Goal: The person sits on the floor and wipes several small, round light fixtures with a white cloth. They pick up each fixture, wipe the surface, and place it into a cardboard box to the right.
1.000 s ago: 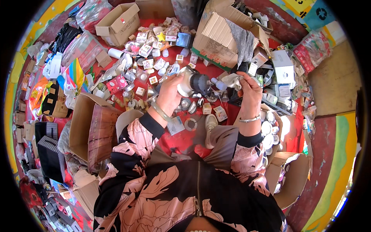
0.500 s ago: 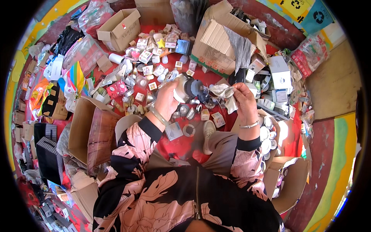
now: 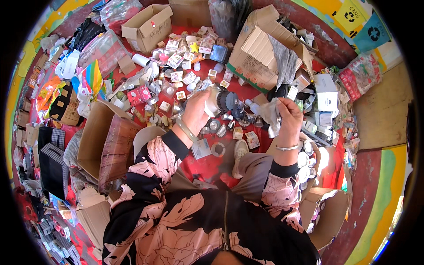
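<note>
My left hand (image 3: 196,112) is wrapped round a rounded, silvery-white object with a black ribbed ring (image 3: 226,100) at its right end; its exact kind is unclear. In my right hand (image 3: 289,119), a crumpled greyish-white cloth (image 3: 271,115) is pinched between the fingers and hangs down, apart from the ribbed object. Below the hands, on the red floor covering, are small round metal-looking pieces, a small printed box (image 3: 252,140), a flat white box (image 3: 201,149) and a pale ring (image 3: 218,149).
Many small boxes and bottles are heaped ahead. Open cardboard boxes stand at far left (image 3: 148,27), far right (image 3: 256,55) and near left (image 3: 95,141). Another carton (image 3: 331,216) at lower right holds loose pieces. My shoe (image 3: 240,154) rests on the floor close by.
My right hand has moved a little to the right with the cloth, widening its gap from the ribbed object. My left hand keeps its hold, and the view has shifted slightly.
</note>
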The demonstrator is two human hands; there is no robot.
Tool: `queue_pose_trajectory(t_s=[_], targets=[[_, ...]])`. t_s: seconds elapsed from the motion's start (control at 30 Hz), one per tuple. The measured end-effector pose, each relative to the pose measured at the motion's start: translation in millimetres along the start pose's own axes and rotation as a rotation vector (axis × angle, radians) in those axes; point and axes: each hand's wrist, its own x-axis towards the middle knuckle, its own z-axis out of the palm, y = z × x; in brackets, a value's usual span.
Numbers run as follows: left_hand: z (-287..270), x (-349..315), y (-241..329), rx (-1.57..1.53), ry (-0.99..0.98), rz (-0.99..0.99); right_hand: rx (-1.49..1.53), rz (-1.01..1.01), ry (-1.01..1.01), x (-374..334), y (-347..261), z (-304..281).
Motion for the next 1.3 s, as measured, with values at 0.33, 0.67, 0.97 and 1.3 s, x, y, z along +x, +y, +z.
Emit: queue_pose_trajectory(t_s=[0.33,0.67,0.97,1.3], targets=[[11,-8,-17,-0.016,-0.159,-0.173,-0.429,-0.345,-0.450,-21,40,71],[15,-14,-11,-0.021,-0.198,-0.172,-0.478,-0.378,-0.569,-26,27,73],[27,-23,-14,0.138,-0.123,-0.099,-0.155,-0.265,-0.353,-29,40,80],[13,-11,-8,0.079,-0.117,-0.134,0.265,-0.064,-0.182,-6,21,49]])
